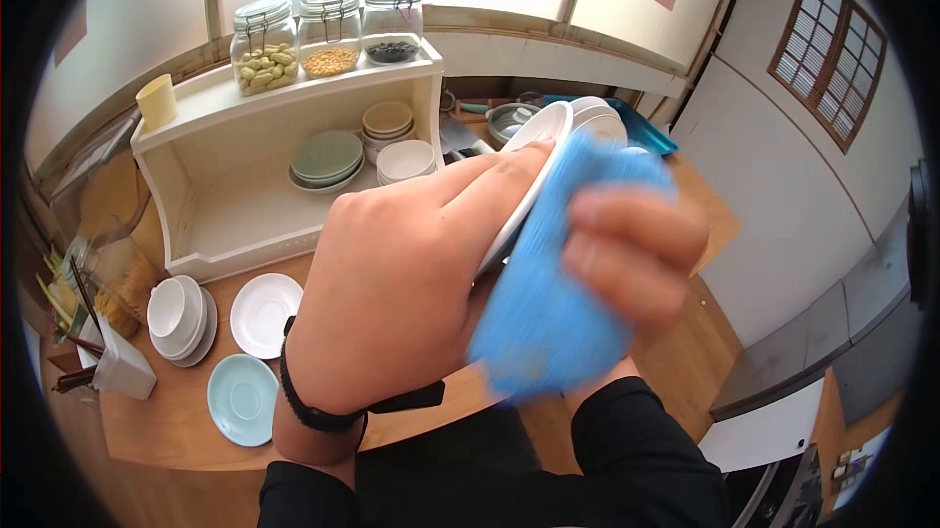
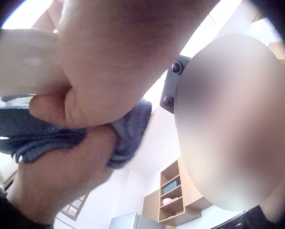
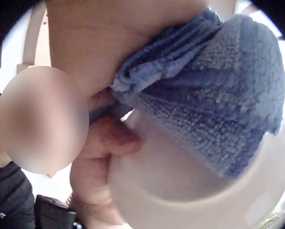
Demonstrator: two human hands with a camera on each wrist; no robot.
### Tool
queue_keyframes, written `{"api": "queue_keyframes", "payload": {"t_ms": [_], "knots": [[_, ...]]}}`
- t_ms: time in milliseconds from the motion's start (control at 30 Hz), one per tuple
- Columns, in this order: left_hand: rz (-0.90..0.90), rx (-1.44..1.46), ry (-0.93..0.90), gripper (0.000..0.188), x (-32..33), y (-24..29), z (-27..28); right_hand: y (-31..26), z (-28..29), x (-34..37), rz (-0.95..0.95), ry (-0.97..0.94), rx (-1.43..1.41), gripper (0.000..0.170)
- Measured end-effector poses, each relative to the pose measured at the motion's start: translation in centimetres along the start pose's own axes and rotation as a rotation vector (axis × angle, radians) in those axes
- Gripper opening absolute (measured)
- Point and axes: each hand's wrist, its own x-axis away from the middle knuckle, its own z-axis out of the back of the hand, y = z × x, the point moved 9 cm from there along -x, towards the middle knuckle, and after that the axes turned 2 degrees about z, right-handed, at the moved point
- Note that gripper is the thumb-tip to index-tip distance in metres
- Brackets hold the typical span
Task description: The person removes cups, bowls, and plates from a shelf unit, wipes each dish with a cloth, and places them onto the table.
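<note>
In the head view my left hand (image 1: pixel 392 244) grips a white plate (image 1: pixel 529 200) that is tilted steeply on edge, raised in front of my body. My right hand (image 1: pixel 641 244), blurred, holds a blue cloth (image 1: pixel 553 283) against the plate's right-hand side. The right wrist view shows the folded, ribbed cloth (image 3: pixel 218 81) lying over part of the round plate (image 3: pixel 199 205), with the left thumb on the plate near its rim. Bunched cloth (image 2: pixel 33 136) also shows between both hands in the left wrist view, beside the pale plate (image 2: pixel 23 62).
White dishes (image 1: pixel 602 117) stand behind the plate near a teal tray (image 1: pixel 661 139) and a pot (image 1: pixel 504 124). A white shelf (image 1: pixel 230 210) bears three jars and bowls. On the table lie a light-blue saucer (image 1: pixel 243 399), a white saucer (image 1: pixel 264 313), stacked dishes (image 1: pixel 181 318) and a utensil holder (image 1: pixel 124 367).
</note>
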Motion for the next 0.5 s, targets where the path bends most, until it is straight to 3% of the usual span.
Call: {"api": "queue_keyframes", "payload": {"t_ms": [67,200,333,400,500], "knots": [[0.031,0.006,-0.032,0.047,-0.1,-0.2,-0.1,0.5,-0.3,0.1,-0.015,0.062,-0.007,0.034],[-0.114,0.111,0.034,0.049,0.1,1.1,0.2,3.4,0.3,1.0,-0.074,0.317,-0.040,0.035],[-0.091,0.082,0.029,0.057,0.0,1.1,0.4,8.4,-0.6,1.3,-0.223,0.339,-0.118,0.033],[-0.050,0.114,0.004,0.052,-0.2,0.5,0.2,7.3,-0.1,0.8,-0.171,0.360,-0.104,0.056],[-0.128,0.086,0.056,0.049,-0.6,0.2,0.0,2.0,0.0,0.2,0.012,0.210,-0.047,0.035]]}}
